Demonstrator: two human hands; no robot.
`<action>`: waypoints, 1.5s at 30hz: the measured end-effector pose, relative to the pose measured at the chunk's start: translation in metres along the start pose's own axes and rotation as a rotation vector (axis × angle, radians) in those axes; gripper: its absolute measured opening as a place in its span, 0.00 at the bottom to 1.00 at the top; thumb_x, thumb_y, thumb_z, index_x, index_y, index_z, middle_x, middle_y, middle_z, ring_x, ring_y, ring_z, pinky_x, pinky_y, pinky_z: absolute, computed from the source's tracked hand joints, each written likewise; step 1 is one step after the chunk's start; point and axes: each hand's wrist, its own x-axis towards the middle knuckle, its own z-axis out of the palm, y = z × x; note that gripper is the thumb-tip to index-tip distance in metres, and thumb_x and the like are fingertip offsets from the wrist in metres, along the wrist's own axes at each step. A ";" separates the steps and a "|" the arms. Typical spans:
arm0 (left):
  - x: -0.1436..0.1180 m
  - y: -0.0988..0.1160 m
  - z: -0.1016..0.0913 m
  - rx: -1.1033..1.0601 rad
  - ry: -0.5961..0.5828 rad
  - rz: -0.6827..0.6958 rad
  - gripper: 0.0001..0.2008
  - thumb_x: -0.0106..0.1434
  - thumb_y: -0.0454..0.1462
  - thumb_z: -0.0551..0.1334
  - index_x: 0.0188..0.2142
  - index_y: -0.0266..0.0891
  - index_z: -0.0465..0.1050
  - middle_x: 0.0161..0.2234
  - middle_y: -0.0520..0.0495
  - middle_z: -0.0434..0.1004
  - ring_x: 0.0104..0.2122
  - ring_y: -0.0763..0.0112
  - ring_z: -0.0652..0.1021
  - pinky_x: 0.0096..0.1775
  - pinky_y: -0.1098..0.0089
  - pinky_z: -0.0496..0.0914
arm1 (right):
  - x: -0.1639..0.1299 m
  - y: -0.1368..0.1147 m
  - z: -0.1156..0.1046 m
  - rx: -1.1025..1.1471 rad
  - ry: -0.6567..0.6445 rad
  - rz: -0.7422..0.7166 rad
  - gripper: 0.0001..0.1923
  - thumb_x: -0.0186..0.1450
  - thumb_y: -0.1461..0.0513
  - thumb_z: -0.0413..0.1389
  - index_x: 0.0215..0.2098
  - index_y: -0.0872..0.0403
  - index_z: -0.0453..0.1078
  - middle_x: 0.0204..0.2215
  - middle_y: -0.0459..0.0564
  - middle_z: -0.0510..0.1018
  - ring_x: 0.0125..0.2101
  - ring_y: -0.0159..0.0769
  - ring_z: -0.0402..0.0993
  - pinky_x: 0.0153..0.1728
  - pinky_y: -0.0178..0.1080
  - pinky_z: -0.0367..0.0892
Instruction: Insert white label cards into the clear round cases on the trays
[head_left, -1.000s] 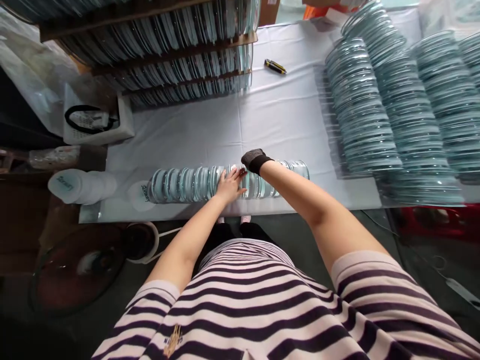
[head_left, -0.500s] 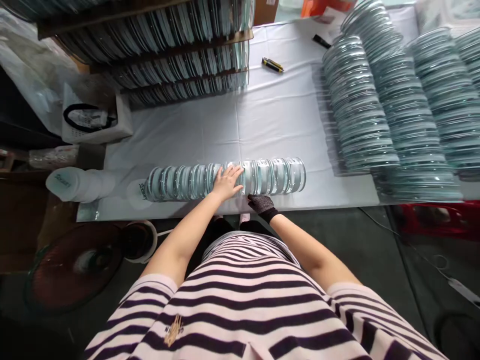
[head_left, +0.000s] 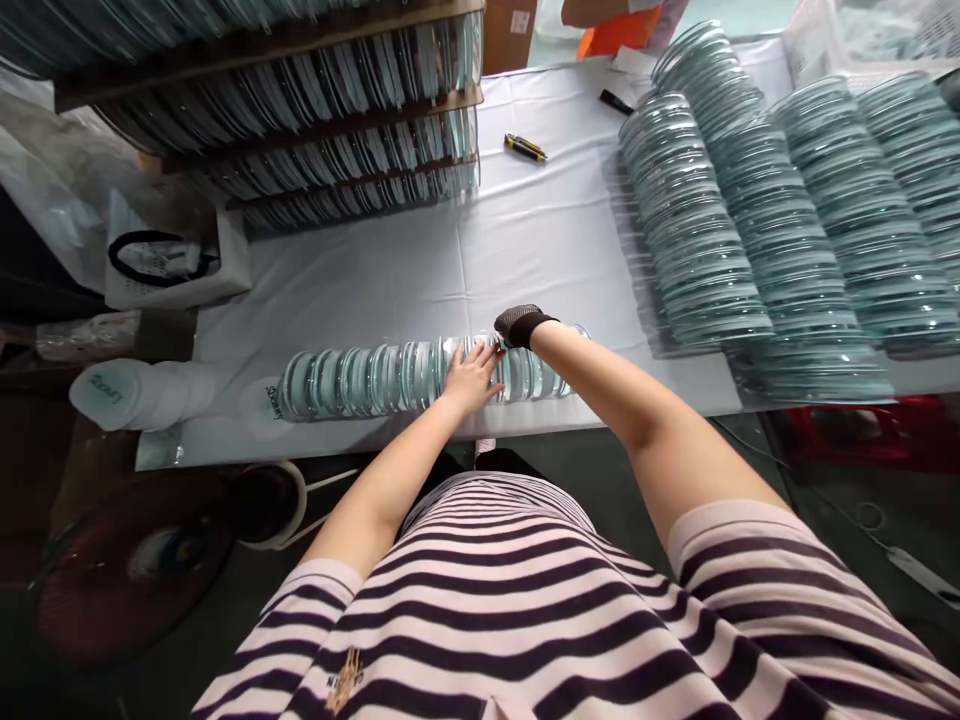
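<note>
A long row of round glass discs [head_left: 360, 380], standing on edge and packed together, lies along the front of the white-covered table [head_left: 420, 270]. My bare left hand [head_left: 472, 378] rests on top of this row with its fingers spread. Just beyond it, at the row's far side, is my right hand [head_left: 521, 325] in a dark mesh glove. Its fingers bend downward and are mostly hidden, so any hold on a disc cannot be made out. My right forearm covers part of the row's right end.
Tall rows of glass discs [head_left: 697, 220] lean together on the right. A divided rack of discs [head_left: 360, 90] stands at the back left. A yellow-black utility knife [head_left: 525, 148] and a black marker [head_left: 616, 102] lie farther back. White round sheets [head_left: 124, 393] sit at the left edge.
My right hand has moved from the row's near side up over to its far side. My left hand has slid slightly right along the row. The whole view has shifted a little.
</note>
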 end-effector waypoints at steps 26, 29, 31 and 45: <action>0.026 0.038 -0.002 0.024 -0.035 0.124 0.36 0.68 0.47 0.57 0.71 0.45 0.49 0.72 0.46 0.49 0.71 0.53 0.49 0.68 0.43 0.42 | -0.054 0.050 0.059 0.302 0.250 0.311 0.19 0.69 0.57 0.52 0.53 0.55 0.76 0.50 0.63 0.78 0.51 0.49 0.75 0.48 0.45 0.70; 0.033 0.043 0.003 0.035 -0.046 0.129 0.36 0.68 0.48 0.56 0.71 0.45 0.49 0.71 0.47 0.51 0.71 0.53 0.52 0.68 0.43 0.44 | -0.029 0.050 0.026 0.214 0.033 0.189 0.19 0.66 0.62 0.56 0.53 0.59 0.76 0.49 0.66 0.79 0.49 0.49 0.77 0.48 0.47 0.71; 0.034 0.042 0.005 0.034 -0.039 0.127 0.36 0.68 0.48 0.56 0.71 0.43 0.50 0.71 0.46 0.52 0.70 0.54 0.52 0.68 0.44 0.45 | -0.023 0.044 0.019 0.110 0.039 0.133 0.19 0.65 0.65 0.55 0.53 0.61 0.75 0.49 0.68 0.79 0.50 0.52 0.76 0.48 0.50 0.70; 0.030 0.040 0.004 0.008 -0.045 0.107 0.36 0.67 0.49 0.58 0.71 0.47 0.51 0.71 0.47 0.52 0.70 0.56 0.53 0.68 0.45 0.42 | -0.098 -0.011 0.208 0.498 0.308 0.238 0.18 0.71 0.56 0.47 0.50 0.51 0.74 0.46 0.54 0.82 0.44 0.42 0.79 0.40 0.36 0.67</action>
